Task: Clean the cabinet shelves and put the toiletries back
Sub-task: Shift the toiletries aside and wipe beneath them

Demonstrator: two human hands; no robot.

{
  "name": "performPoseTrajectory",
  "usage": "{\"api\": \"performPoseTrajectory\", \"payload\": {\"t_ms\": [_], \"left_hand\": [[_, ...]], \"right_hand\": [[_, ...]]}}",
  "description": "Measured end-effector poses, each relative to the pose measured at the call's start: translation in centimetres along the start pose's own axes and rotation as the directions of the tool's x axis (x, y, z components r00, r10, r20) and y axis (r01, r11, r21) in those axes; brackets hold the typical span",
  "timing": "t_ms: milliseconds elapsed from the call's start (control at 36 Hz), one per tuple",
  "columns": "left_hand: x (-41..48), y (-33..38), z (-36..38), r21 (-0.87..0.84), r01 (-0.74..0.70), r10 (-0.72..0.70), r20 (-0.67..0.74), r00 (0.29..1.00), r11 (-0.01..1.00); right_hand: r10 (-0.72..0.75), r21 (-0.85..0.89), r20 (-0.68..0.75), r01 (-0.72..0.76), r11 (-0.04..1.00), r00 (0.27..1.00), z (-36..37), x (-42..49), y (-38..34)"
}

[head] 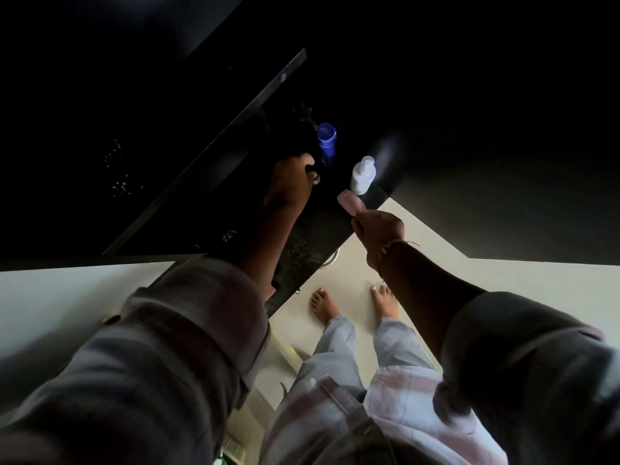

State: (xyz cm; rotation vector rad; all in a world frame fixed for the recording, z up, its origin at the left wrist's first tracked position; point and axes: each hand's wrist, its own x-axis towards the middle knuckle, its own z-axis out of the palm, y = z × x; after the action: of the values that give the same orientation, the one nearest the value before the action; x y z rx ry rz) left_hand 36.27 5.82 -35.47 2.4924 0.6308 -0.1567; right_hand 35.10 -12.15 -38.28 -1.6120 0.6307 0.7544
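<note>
One risk: right hand (378,231), fingers pinching a pink tube (349,202) beside the white bottle (362,176), may topple it; fingers of the left hand (290,184) too dark to tell.

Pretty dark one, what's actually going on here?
A person stands barefoot at a dark speckled surface. Their right hand pinches a small pale pink oblong item close to an upright white plastic bottle. Their left hand reaches in beside a blue cylindrical bottle; whether it holds anything is lost in the dark.
</note>
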Motion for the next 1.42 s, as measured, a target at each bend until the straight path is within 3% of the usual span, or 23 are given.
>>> {"api": "performPoseTrajectory", "payload": {"t_ms": [83,306,500,583,667,806,889,972,1056,1167,1278,1333,1417], "left_hand": [[0.3,0.3,0.1,-0.014,0.004,-0.004,-0.005,1.0,1.0],[0.2,0.7,0.4,-0.015,0.046,-0.046,-0.013,0.999,0.999],[0.0,0.8,-0.1,-0.029,0.064,-0.064,-0.008,0.998,0.998],[-0.7,0.5,-0.7,-0.032,0.073,-0.074,-0.026,0.997,0.997],[-2.1,0.0,-1.4,-0.036,0.045,-0.047,-0.052,0.998,0.998],[-5.0,-1.5,-2.5,-0.075,0.048,-0.054,-0.091,0.994,0.996],[-7.2,-2.3,-3.5,-0.065,0.023,-0.032,-0.14,0.99,0.998],[-9.3,-3.5,-4.8,-0.017,0.01,-0.013,-0.19,0.982,1.0],[-11.1,-4.6,-6.1,0.02,0.01,-0.006,-0.204,0.979,1.0],[-12.5,-6.0,-7.9,0.013,0.071,-0.067,-0.162,0.984,0.997],[-13.0,-6.9,-9.1,0.03,0.159,-0.159,-0.001,0.987,0.987],[-13.0,-7.2,-9.2,0.074,0.171,-0.173,0.014,0.985,0.982],[-13.0,-7.8,-8.8,0.083,0.187,-0.192,0.067,0.979,0.979]], "right_hand": [[0.082,0.018,-0.016,-0.082,0.997,0.997,0.4,-0.6,-0.9],[0.101,0.006,0.0,-0.101,0.995,0.995,0.6,-0.3,-1.6],[0.019,-0.184,-0.003,-0.02,0.983,1.0,0.0,0.9,-0.7],[0.022,-0.038,-0.043,-0.023,0.999,0.999,0.1,0.2,-0.8],[0.051,-0.003,0.02,-0.051,0.999,0.998,0.1,-0.3,-0.8],[0.066,-0.102,-0.08,-0.074,0.992,0.995,0.2,-1.1,-0.1],[-0.015,-0.247,-0.034,0.006,0.969,0.999,0.9,-2.5,0.3],[-0.147,-0.479,0.135,0.194,0.856,0.98,2.4,-4.8,0.4],[-0.218,-0.561,0.28,0.344,0.753,0.935,3.8,-7.1,0.3],[-0.344,-0.587,0.506,0.608,0.535,0.791,4.9,-9.4,0.4],[-0.308,-0.542,0.685,0.745,0.39,0.66,6.2,-10.2,1.0],[-0.291,-0.526,0.74,0.792,0.312,0.606,6.8,-10.2,1.2],[-0.25,-0.543,0.785,0.824,0.162,0.567,7.4,-10.2,1.4]]}}
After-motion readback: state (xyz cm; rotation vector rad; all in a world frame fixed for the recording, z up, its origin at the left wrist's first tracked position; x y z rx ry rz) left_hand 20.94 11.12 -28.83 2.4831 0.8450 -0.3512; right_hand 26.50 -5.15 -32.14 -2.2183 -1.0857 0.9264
